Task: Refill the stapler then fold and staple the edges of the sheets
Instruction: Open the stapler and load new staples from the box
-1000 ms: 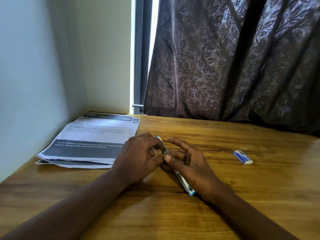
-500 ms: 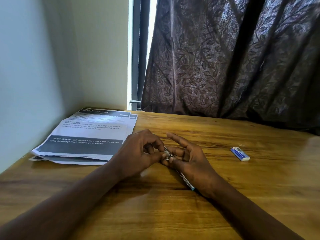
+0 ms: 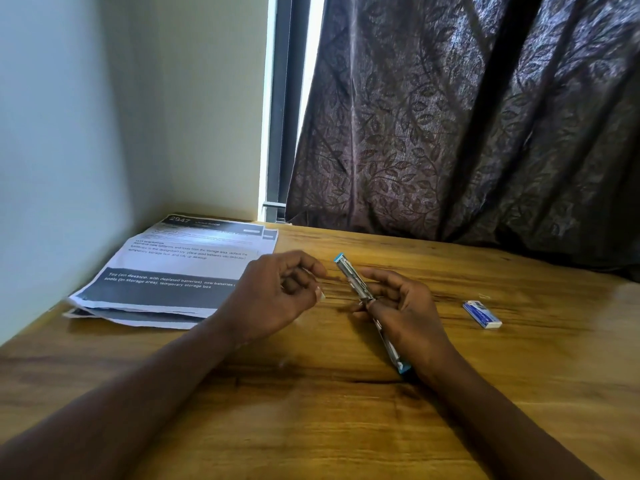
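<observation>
Sheets (image 3: 180, 268): a loose printed stack lying flat at the far left corner of the wooden table (image 3: 346, 427), against the wall (image 3: 52, 133), well to the left of the grip and untouched by either hand. Left hand (image 3: 273, 299): hovers just left of the grip, fingers curled inward with thumb and forefinger tips drawn close together; something small and pale shows at the fingertips, too small to identify, so I cannot tell whether the hand is pinching anything or empty. It is apart from the stapler, a narrow strip of table showing between them. Stapler (image 3: 360, 289): slim metal body with blue ends, opened out long, lying diagonally from far-left to near-right; far blue tip raised and clear beyond the grip, near blue end poking out below the heel of the palm, near the table. Right hand (image 3: 405, 306): grasping the stapler around its middle, fingers wrapped from the right side, thumb pressed against the metal channel. Staple box (image 3: 482, 314): small, blue and white, flat on the table well to the right of the grip, alone. Dark leaf-patterned curtain (image 3: 467, 116) hangs behind the table's far edge, beyond the grip.
</observation>
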Tool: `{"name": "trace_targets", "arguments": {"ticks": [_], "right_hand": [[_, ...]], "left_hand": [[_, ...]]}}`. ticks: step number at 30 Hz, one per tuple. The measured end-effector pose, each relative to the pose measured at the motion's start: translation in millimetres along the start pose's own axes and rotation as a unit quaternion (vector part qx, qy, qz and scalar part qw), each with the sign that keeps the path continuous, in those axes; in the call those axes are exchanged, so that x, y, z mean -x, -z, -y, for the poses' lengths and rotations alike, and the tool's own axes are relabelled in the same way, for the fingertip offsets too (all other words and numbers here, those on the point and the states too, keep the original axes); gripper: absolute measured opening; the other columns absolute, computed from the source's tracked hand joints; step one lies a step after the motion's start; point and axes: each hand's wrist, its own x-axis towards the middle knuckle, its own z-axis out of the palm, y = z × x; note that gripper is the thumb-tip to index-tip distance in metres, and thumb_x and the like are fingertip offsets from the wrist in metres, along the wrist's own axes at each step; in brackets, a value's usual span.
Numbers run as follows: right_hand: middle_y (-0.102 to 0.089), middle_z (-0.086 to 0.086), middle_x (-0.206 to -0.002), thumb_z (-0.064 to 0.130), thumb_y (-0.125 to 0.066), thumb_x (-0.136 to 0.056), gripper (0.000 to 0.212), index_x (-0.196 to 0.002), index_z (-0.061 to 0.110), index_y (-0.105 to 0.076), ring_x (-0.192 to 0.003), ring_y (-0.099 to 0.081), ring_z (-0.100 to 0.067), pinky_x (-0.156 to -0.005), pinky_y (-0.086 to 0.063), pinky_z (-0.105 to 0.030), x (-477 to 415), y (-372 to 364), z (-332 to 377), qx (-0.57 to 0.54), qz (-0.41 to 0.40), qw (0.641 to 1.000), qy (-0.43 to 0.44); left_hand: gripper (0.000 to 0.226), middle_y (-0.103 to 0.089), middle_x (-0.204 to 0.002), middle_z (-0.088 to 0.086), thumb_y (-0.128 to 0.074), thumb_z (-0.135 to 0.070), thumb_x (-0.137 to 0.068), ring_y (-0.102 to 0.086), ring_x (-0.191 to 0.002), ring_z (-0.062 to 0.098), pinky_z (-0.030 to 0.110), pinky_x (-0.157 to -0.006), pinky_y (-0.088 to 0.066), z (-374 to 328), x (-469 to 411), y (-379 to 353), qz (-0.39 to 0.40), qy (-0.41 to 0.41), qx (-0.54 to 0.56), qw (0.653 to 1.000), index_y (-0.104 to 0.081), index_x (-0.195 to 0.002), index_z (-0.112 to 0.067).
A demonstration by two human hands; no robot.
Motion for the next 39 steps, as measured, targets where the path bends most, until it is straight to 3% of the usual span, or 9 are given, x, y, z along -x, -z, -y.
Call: {"name": "trace_targets", "arguments": {"ticks": [3, 7, 9, 17, 22, 24, 28, 34, 39], "right_hand": [[-0.073, -0.005, -0.117, -0.015, -0.057, -0.093, 0.046, -0.128, 0.013, -0.065, -0.091, -0.077, -0.019, -0.072, -0.061, -0.021, -3.3, 4.2, -3.0, 0.014, -0.022, 1.000, 0.002], [-0.071, -0.003, -0.121, -0.014, -0.058, -0.093, 0.045, -0.128, 0.014, -0.065, -0.094, -0.077, -0.016, -0.075, -0.062, -0.021, -3.8, 6.0, -4.0, 0.008, -0.030, 0.999, -0.011], [-0.071, -0.005, -0.121, -0.014, -0.059, -0.093, 0.044, -0.128, 0.012, -0.065, -0.095, -0.077, -0.015, -0.077, -0.062, -0.022, -3.9, 5.7, -4.4, 0.001, -0.030, 0.999, -0.015], [-0.075, -0.012, -0.113, -0.016, -0.061, -0.090, 0.042, -0.124, 0.007, -0.067, -0.095, -0.077, -0.023, -0.078, -0.062, -0.024, -3.5, 5.9, -5.3, -0.050, -0.008, 0.998, -0.028], [-0.077, -0.016, -0.107, -0.012, -0.060, -0.093, 0.038, -0.123, 0.010, -0.066, -0.095, -0.077, -0.031, -0.089, -0.062, -0.039, 0.2, 8.1, -5.5, -0.067, 0.020, 0.997, -0.040], [-0.076, -0.013, -0.109, -0.005, -0.064, -0.094, 0.037, -0.124, 0.016, -0.066, -0.090, -0.078, -0.026, -0.082, -0.064, -0.035, 5.3, 12.0, -3.7, -0.028, 0.003, 0.999, -0.032], [-0.077, 0.006, -0.093, 0.021, -0.075, -0.091, 0.040, -0.128, 0.030, -0.065, -0.084, -0.073, -0.009, -0.076, -0.061, -0.025, 7.0, 26.2, -10.1, 0.227, -0.081, 0.970, 0.042], [-0.074, 0.014, -0.092, 0.024, -0.074, -0.092, 0.037, -0.128, 0.026, -0.070, -0.086, -0.068, 0.003, -0.070, -0.050, -0.007, 4.8, 30.9, -11.0, 0.220, -0.086, 0.971, 0.030], [-0.074, -0.009, -0.110, 0.008, -0.067, -0.095, 0.040, -0.133, 0.021, -0.064, -0.102, -0.072, -0.022, -0.088, -0.060, -0.031, 1.6, 34.8, -12.0, 0.096, -0.079, 0.992, -0.008]], "left_hand": [[0.016, -0.074, -0.080, -0.014, -0.078, -0.017, -0.086, -0.068, -0.075, 0.008, 0.014, -0.063, -0.050, -0.5, 2.9, -3.9, 0.052, -0.009, -0.110, 0.993, -0.077, -0.094, -0.030], [0.017, -0.075, -0.091, -0.017, -0.074, -0.020, -0.090, -0.068, -0.084, 0.009, 0.024, -0.071, -0.054, -0.5, 3.9, -2.5, 0.098, -0.001, -0.150, 0.984, -0.079, -0.099, -0.033], [0.019, -0.074, -0.096, -0.021, -0.072, -0.020, -0.092, -0.066, -0.086, 0.006, 0.017, -0.069, -0.051, 0.0, 3.2, -1.2, 0.106, 0.006, -0.155, 0.982, -0.079, -0.103, -0.033], [0.020, -0.063, -0.102, -0.016, -0.070, -0.029, -0.093, -0.059, -0.091, 0.003, 0.023, -0.078, -0.047, 6.0, 4.2, -2.0, 0.064, -0.013, -0.206, 0.976, -0.076, -0.112, -0.033], [0.029, -0.064, -0.104, -0.015, -0.069, -0.035, -0.092, -0.061, -0.088, -0.001, 0.017, -0.076, -0.046, 4.3, 1.5, -3.5, 0.012, -0.049, -0.206, 0.977, -0.070, -0.121, -0.033], [0.031, -0.063, -0.107, -0.015, -0.069, -0.037, -0.092, -0.061, -0.090, -0.001, 0.021, -0.079, -0.050, 3.2, 2.1, -4.3, 0.028, -0.051, -0.209, 0.976, -0.068, -0.123, -0.033], [0.035, -0.062, -0.113, -0.015, -0.069, -0.039, -0.092, -0.059, -0.097, 0.001, 0.030, -0.086, -0.054, 2.1, 4.1, -6.9, 0.068, -0.046, -0.212, 0.974, -0.067, -0.126, -0.032], [0.034, -0.062, -0.114, -0.014, -0.069, -0.041, -0.092, -0.060, -0.097, 0.003, 0.026, -0.085, -0.052, 1.1, 4.5, -7.9, 0.089, -0.047, -0.220, 0.970, -0.067, -0.125, -0.034], [0.034, -0.061, -0.113, -0.014, -0.070, -0.040, -0.091, -0.060, -0.100, 0.007, 0.030, -0.088, -0.054, 4.8, 2.7, -7.6, 0.115, -0.039, -0.224, 0.967, -0.067, -0.124, -0.033]]}}
